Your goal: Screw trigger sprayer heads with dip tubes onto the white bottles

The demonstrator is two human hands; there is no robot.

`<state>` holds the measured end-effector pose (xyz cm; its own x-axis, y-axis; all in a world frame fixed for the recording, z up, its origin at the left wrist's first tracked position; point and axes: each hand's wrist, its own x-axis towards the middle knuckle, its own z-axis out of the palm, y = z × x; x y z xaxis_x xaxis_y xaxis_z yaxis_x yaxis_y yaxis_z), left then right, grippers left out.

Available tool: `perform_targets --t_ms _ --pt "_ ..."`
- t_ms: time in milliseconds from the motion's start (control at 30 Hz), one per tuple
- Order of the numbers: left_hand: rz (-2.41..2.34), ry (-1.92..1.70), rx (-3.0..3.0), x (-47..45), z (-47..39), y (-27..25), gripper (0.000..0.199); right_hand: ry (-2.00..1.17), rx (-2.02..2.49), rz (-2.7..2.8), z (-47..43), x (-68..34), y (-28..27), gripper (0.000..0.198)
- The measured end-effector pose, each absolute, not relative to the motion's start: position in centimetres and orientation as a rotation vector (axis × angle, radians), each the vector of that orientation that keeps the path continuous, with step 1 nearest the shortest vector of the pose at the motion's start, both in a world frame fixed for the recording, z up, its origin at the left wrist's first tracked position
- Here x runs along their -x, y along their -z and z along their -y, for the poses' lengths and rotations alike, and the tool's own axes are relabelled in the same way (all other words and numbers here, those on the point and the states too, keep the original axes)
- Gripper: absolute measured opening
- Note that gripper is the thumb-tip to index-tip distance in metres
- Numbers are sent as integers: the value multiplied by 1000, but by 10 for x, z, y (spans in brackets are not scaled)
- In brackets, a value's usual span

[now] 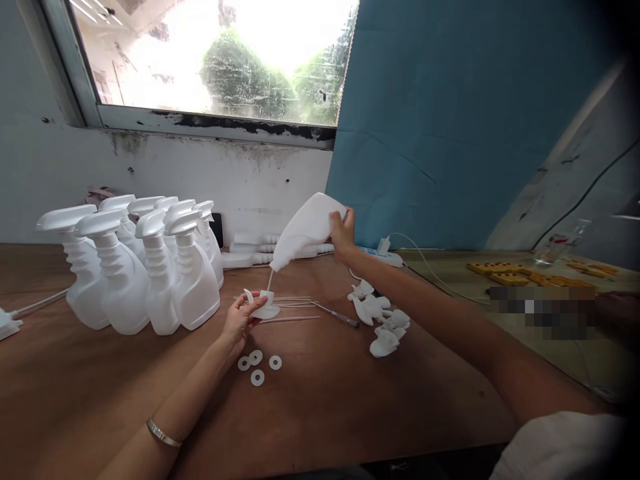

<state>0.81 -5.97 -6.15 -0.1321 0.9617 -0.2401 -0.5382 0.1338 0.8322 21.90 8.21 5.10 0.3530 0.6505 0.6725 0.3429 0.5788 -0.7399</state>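
Note:
My right hand [343, 233] grips a white plastic bottle [307, 227] by its base end, tilted with its neck down to the left. Below the neck, my left hand [244, 317] holds a white spray trigger head [269, 309] turned upside down. A thin tube [271, 280] runs from the head up to the bottle's mouth; how far it reaches inside is hidden. Several white ring washers [257, 377] lie on the table just below my left hand. Thin clear tubes [293, 318] and a screwdriver-like tool [335, 313] lie right of it.
Several assembled white spray bottles [130, 287] stand at the left. Loose trigger heads [380, 313] are piled right of centre on the brown table [320, 400]. More white bottles [250, 259] lie by the wall, near a power strip [390, 257]. Yellow parts [510, 277] and a clear bottle [557, 247] are far right.

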Motion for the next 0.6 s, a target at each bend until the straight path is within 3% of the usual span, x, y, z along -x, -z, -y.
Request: perform_targets --t_ms 100,333,600 --pt "-1011 -1504 -469 -2 55 59 48 -462 1032 1177 -52 -211 -26 29" --pt "-963 -1491 -386 2 51 56 17 -833 945 1045 18 -206 4 42" --pt "-1026 -1283 -485 2 52 70 29 -727 1000 1094 66 -221 34 44"
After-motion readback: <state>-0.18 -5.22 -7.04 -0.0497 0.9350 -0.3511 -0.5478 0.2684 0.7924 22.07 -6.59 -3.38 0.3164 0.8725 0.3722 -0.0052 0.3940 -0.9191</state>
